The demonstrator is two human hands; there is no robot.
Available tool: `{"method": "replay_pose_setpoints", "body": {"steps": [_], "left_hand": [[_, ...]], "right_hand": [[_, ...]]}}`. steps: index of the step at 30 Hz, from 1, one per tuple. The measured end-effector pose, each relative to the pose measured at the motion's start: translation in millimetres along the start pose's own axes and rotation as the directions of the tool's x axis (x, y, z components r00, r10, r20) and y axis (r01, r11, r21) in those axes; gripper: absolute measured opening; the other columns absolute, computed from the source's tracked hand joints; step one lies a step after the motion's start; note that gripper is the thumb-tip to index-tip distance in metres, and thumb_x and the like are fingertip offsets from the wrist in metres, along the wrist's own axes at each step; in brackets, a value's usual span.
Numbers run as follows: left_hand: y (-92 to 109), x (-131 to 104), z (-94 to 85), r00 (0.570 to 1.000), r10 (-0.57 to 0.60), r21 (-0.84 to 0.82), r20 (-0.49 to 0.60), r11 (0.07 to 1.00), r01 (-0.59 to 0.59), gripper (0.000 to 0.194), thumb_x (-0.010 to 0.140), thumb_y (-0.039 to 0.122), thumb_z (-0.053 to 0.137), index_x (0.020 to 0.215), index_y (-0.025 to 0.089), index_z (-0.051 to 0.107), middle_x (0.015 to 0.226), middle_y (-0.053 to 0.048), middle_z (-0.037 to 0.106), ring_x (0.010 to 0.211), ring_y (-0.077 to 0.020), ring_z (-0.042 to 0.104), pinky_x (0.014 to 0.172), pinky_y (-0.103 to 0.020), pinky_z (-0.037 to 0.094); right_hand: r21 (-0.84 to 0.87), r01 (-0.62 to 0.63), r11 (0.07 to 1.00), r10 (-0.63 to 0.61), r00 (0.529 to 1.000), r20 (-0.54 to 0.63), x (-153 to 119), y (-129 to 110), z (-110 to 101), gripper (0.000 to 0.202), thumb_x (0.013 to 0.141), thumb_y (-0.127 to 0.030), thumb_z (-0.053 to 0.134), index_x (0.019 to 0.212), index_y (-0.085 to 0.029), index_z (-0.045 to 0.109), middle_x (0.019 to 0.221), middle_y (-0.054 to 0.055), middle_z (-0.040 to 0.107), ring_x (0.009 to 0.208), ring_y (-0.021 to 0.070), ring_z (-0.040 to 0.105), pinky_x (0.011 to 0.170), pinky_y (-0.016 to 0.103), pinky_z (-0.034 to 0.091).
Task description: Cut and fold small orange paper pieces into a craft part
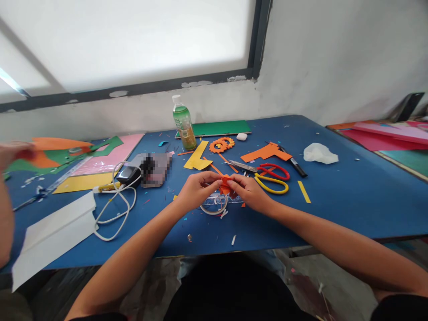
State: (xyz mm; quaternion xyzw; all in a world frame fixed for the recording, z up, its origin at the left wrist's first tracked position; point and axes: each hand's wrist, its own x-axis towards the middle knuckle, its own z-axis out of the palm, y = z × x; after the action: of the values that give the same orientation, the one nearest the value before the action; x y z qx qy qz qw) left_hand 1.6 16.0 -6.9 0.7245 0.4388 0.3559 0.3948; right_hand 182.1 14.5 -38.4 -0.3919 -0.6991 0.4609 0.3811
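Note:
Between my fingertips is a small piece of orange paper (225, 183), pinched from both sides. My left hand (200, 189) grips its left edge, and my right hand (249, 191) grips its right edge. Below the paper lie a roll of tape (214, 213) and a clear ruler (234, 200), both partly covered by my hands. Scissors (272, 178) with one red and one yellow handle rest just beyond my right hand. Farther back are orange paper rings with toothed edges (219, 146) and a yellow paper cutout (199, 158).
A drink bottle (184, 125) stands near the wall by a green board (217, 128). An orange paper offcut (265, 153) partly covers a black-handled cutter (298, 168). To the left are a white cable (129, 209) and folded white paper (58, 232). Another person's hand (15, 154) holds orange paper.

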Motion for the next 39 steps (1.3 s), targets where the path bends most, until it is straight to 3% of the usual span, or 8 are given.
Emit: {"method": "replay_pose_setpoints", "body": {"steps": [7,14,22,26,29,35,39], "left_hand": [[-2.5,0.6,5.1,1.000,-0.002,-0.047,-0.021,0.999,0.001,0.020,0.077,0.034,0.059,0.079,0.014,0.057,0.076,-0.004,0.069,0.066,-0.0139,0.064,0.054,-0.021,0.046],[-0.7,0.1,7.0,0.988,0.090,0.168,-0.125,0.983,-0.068,0.015,0.079,0.028,0.057,0.084,0.016,0.064,0.081,-0.003,0.071,0.073,-0.0150,0.066,0.065,-0.024,0.051],[-7.8,-1.6,9.7,0.971,0.124,0.349,-0.205,0.936,-0.045,0.012,0.074,0.023,0.058,0.081,0.019,0.067,0.076,0.000,0.071,0.068,-0.0145,0.066,0.066,-0.025,0.052],[-9.2,-1.9,9.1,0.975,0.137,0.373,-0.175,0.926,-0.063,0.013,0.074,0.021,0.058,0.083,0.020,0.068,0.077,0.000,0.071,0.070,-0.0152,0.066,0.068,-0.026,0.051],[-9.1,-1.7,6.9,0.974,0.199,0.395,-0.110,0.908,-0.141,0.017,0.076,0.017,0.055,0.086,0.020,0.067,0.084,-0.001,0.072,0.076,-0.0156,0.066,0.072,-0.026,0.051],[-10.7,0.5,1.7,0.960,0.276,0.551,-0.042,0.808,-0.208,0.019,0.076,0.013,0.052,0.084,0.021,0.068,0.088,-0.002,0.072,0.082,-0.0171,0.066,0.076,-0.027,0.049],[-16.8,5.5,-4.3,0.962,0.267,0.603,-0.062,0.778,-0.177,0.021,0.077,0.014,0.051,0.089,0.021,0.068,0.089,-0.003,0.072,0.083,-0.0188,0.066,0.075,-0.028,0.048]], "right_hand": [[-0.031,0.085,0.996,-0.089,0.982,-0.167,-1.4,-2.9,2.4,0.021,0.080,-0.038,0.057,0.085,-0.018,0.054,0.076,0.002,0.060,0.064,0.0131,0.060,0.055,0.024,0.049],[-0.139,0.141,0.980,-0.171,0.957,-0.235,0.1,-3.2,7.5,0.015,0.078,-0.033,0.058,0.084,-0.019,0.055,0.073,0.000,0.060,0.062,0.0116,0.058,0.051,0.021,0.048],[-0.240,0.239,0.941,-0.282,0.945,-0.164,-3.2,-1.2,14.3,0.014,0.078,-0.030,0.059,0.087,-0.020,0.053,0.081,0.001,0.059,0.062,0.0103,0.058,0.054,0.023,0.051],[-0.269,0.278,0.922,-0.323,0.936,-0.141,-4.5,-0.9,14.1,0.013,0.079,-0.029,0.058,0.087,-0.021,0.052,0.082,0.001,0.059,0.063,0.0099,0.057,0.055,0.022,0.051],[-0.275,0.271,0.922,-0.311,0.944,-0.112,-5.0,-2.2,10.3,0.014,0.079,-0.029,0.059,0.086,-0.020,0.052,0.080,0.001,0.058,0.063,0.0102,0.056,0.056,0.022,0.050],[-0.423,0.275,0.864,-0.265,0.961,0.083,-2.6,-3.3,-0.2,0.019,0.083,-0.036,0.054,0.085,-0.018,0.056,0.080,0.002,0.061,0.063,0.0112,0.055,0.060,0.024,0.044],[-0.563,0.211,0.799,-0.239,0.971,0.025,9.0,2.8,-17.6,0.021,0.085,-0.034,0.049,0.078,-0.017,0.059,0.073,0.002,0.062,0.063,0.0121,0.055,0.060,0.024,0.040]]}}
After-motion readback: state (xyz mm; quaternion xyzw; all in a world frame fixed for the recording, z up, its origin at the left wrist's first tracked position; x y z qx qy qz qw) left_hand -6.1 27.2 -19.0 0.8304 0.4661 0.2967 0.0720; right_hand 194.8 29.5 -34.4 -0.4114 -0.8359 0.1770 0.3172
